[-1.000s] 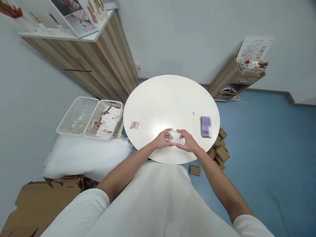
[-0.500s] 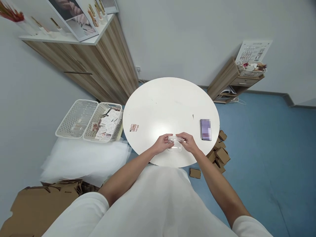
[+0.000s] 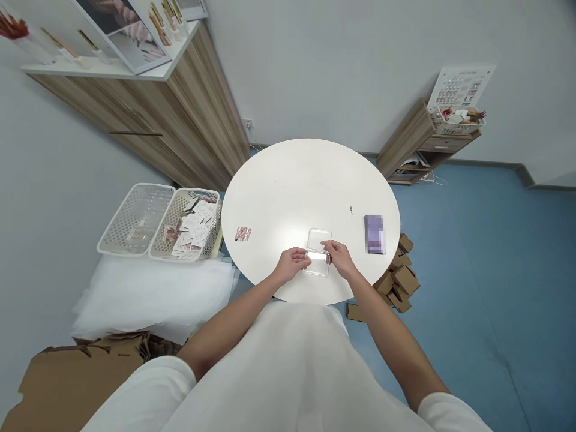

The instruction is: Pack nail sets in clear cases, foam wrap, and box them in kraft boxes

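A clear plastic hinged case [image 3: 317,266] lies opened out near the front edge of the round white table [image 3: 306,174], its lid folded back away from me. My left hand [image 3: 293,264] grips its left side near the hinge, fingers closed on the edge. On the opposite side my right hand [image 3: 339,257] pinches the case by the hinge and the lid's lower corner. To the left on the table lies a small set of pinkish press-on nails [image 3: 243,234]. A purple pack [image 3: 374,234], partly pixelated, rests at the right.
Left of the table stand a white basket [image 3: 153,249] of cards and packets and another basket [image 3: 102,240] of clear cases. White sheets [image 3: 148,294] and flat cardboard [image 3: 76,384] lie nearer me. Small brown boxes [image 3: 405,281] are piled on the floor at right.
The case's lid, raised between my hands before, has swung back away from me and now lies flat open. Both hands stay on the case's sides; the view has shifted slightly.
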`<state>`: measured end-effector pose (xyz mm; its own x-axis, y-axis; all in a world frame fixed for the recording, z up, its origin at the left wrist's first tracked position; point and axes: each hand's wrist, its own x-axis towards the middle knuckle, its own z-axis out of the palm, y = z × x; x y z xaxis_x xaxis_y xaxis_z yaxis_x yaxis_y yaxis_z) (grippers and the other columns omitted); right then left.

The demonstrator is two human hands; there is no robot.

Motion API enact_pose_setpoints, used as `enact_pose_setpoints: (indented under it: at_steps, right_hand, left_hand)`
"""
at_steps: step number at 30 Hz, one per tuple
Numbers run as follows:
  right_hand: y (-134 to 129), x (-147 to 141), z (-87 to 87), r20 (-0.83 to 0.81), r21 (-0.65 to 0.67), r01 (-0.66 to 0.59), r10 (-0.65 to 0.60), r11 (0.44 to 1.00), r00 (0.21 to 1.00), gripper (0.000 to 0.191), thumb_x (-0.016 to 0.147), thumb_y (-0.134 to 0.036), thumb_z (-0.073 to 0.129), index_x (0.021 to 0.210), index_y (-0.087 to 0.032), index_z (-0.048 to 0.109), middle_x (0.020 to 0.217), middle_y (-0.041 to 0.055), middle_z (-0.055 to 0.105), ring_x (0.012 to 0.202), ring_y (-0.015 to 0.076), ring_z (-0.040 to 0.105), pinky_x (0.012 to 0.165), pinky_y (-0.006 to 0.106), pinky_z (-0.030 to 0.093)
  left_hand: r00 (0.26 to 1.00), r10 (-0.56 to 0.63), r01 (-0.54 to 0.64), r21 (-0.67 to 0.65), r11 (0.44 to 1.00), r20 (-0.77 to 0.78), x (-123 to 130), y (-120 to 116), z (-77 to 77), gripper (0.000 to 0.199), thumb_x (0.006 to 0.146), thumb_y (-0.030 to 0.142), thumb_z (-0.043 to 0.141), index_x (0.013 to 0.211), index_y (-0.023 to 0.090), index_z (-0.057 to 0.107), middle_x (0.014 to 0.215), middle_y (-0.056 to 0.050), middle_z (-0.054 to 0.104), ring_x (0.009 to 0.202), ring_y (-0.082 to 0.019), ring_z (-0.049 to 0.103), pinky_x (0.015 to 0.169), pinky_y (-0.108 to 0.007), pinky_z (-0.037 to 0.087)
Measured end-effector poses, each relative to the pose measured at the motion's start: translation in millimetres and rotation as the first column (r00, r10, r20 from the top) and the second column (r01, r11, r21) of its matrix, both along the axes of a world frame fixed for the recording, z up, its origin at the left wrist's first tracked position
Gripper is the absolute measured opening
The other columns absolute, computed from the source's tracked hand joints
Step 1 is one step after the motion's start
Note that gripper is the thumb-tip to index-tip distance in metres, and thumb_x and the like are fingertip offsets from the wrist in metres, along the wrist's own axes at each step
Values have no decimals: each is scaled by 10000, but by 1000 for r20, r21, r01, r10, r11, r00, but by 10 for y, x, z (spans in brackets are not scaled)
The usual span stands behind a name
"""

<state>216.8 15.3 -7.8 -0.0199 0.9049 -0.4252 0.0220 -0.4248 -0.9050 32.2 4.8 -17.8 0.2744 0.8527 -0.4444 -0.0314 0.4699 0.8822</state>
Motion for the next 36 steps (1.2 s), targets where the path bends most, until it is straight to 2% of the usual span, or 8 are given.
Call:
enact_pose_setpoints:
  at_steps: [4,8,13,18,21,26,33,36]
  right_hand:
    - [-111,32,-57,-42,-46,9,-11,999,999,422,746,-517,504,990,-186,596,782,12,566,552,91,532,551,271,467]
    - [-362,97,-117,77,-9,-18,19,1000,997,495,704,-411,595,1151,-209,522,916,27,586,652,103,563,671,297,475]
    - [-546,75,-256,215,7,-39,37,999,976,479,680,-319,594,1149,-233,538,965,20,570,633,93,532,669,295,466]
    - [-550,11,-439,247,11,-17,14,1000,969,471,687,-273,552,1155,-228,536,972,23,557,649,104,538,682,301,470]
    - [-557,-17,-539,278,-3,-35,35,999,960,470,698,-251,520,1167,-221,523,982,25,553,670,107,542,700,304,471]
    - [-584,-47,-682,369,11,-66,58,998,928,476,717,-228,488,1193,-216,494,1002,27,543,697,108,528,758,314,463]
    - [-570,-47,-782,460,-11,-134,124,991,879,531,725,-198,483,1253,-208,432,1019,37,517,692,107,517,800,324,446]
    - [-565,-47,-758,470,-44,-147,150,988,870,553,722,-201,497,1269,-206,414,1048,50,499,703,112,531,811,324,444]
  left_hand:
    - [999,54,-54,13,998,-5,-32,-11,-93,421,578,305,757,913,129,571,783,-50,625,625,-114,584,637,-306,491]
    - [997,80,-80,14,997,-23,-29,-45,-198,392,586,307,747,898,138,580,765,-38,617,650,-117,585,627,-285,488]
    - [996,52,-51,9,999,-67,7,-77,-316,378,631,289,714,954,144,581,778,-28,603,605,-95,563,620,-279,483]
    - [977,-35,42,29,999,-211,0,-108,-431,374,706,250,642,1062,157,579,897,-56,600,731,-124,579,724,-302,475]
    - [925,-69,112,94,989,-373,-11,-143,-504,387,713,237,625,1094,185,577,987,-57,573,821,-137,558,808,-308,443]
    - [845,-133,202,78,976,-517,4,-171,-615,460,719,237,598,1170,197,517,924,-21,529,813,-124,529,817,-285,424]
    - [790,-214,329,103,939,-574,24,-157,-635,201,719,267,562,902,185,560,858,-13,512,756,-130,518,753,-280,442]
    - [785,-231,352,108,930,-575,-1,-177,-619,194,715,269,566,890,189,544,893,-27,526,784,-144,522,745,-285,448]
